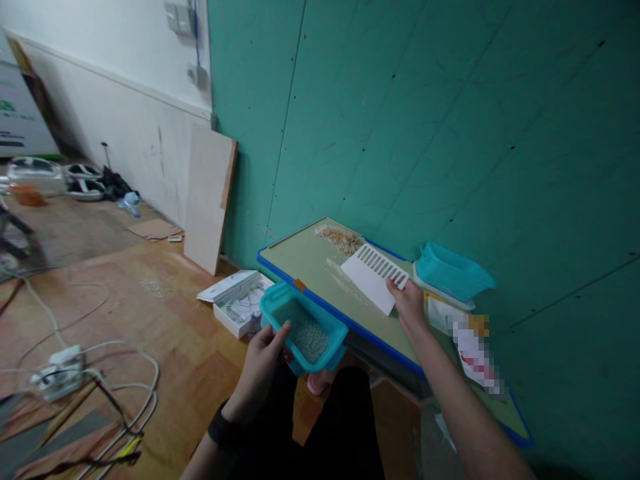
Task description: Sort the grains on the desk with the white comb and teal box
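Note:
My left hand (264, 357) grips the near rim of a teal plastic bin (280, 301) that holds pale granules (306, 331); the bin hangs just off the table's near edge. My right hand (407, 301) holds a white slotted scraper (373, 273) flat on the green tabletop (300, 257). A thin line of pale granules (340, 277) lies beside the scraper. A heap of tan grains (341, 239) lies at the table's far end.
A second teal bin (453, 270) sits on a white tray by the green wall. Papers (445, 313) lie right of my hand. On the wooden floor are an open white box (235, 303), a leaning board (207, 197), cables and a power strip (57, 377).

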The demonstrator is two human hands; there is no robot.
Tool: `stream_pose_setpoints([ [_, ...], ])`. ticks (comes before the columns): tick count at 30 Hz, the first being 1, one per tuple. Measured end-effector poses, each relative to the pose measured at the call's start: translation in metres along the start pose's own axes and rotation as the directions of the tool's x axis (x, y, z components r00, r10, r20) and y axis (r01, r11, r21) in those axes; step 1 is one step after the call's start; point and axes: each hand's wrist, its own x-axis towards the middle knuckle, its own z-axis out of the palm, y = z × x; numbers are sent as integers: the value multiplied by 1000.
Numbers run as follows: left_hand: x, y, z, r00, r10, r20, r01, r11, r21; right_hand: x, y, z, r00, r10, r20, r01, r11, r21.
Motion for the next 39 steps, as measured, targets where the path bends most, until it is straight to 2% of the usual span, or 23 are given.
stream_pose_setpoints([
  [5, 1, 1, 1, 1000, 12, -6, -12, 1000, -12, 19, -7, 51, 993, 115, 32, -117, 990, 76],
  [8, 4, 1, 2, 1000, 5, -9, -5, 1000, 4, 25, -12, 70, 975, 207, 85, -217, 965, 144],
  [11, 4, 3, 3, 1000, 8, -5, -8, 1000, 25, 24, -16, 75, 950, 282, 136, -305, 931, 198],
  [16, 2, 6, 3, 999, 30, 38, -31, 999, 39, 11, -22, 73, 902, 309, 303, -387, 889, 246],
  [22, 2, 5, 5, 1000, 7, 14, -7, 1000, 7, 2, -39, 77, 884, 303, 355, -410, 869, 279],
  [24, 0, 3, 6, 1000, -9, -8, 9, 1000, 0, 4, -46, 69, 890, 300, 343, -405, 867, 291],
  [26, -5, 0, 7, 999, -8, -37, 8, 1000, 3, 3, -49, 49, 909, 299, 291, -384, 872, 303],
  [30, -18, -5, 10, 997, 24, -77, -24, 1000, 10, -13, -42, -13, 952, 281, 118, -303, 912, 276],
  [32, -23, -7, 12, 996, 38, -84, -36, 999, 20, -27, -32, -43, 957, 287, 38, -287, 927, 242],
  [34, -26, -8, 16, 996, 40, -86, -38, 999, 25, -40, -23, -65, 953, 301, -38, -286, 933, 220],
  [36, -27, -8, 18, 997, 27, -76, -26, 1000, 17, -49, -18, -74, 944, 319, -83, -297, 932, 210],
  [39, -25, -9, 21, 999, 4, -52, -4, 1000, 2, -56, -20, -67, 938, 344, -51, -325, 919, 223],
])
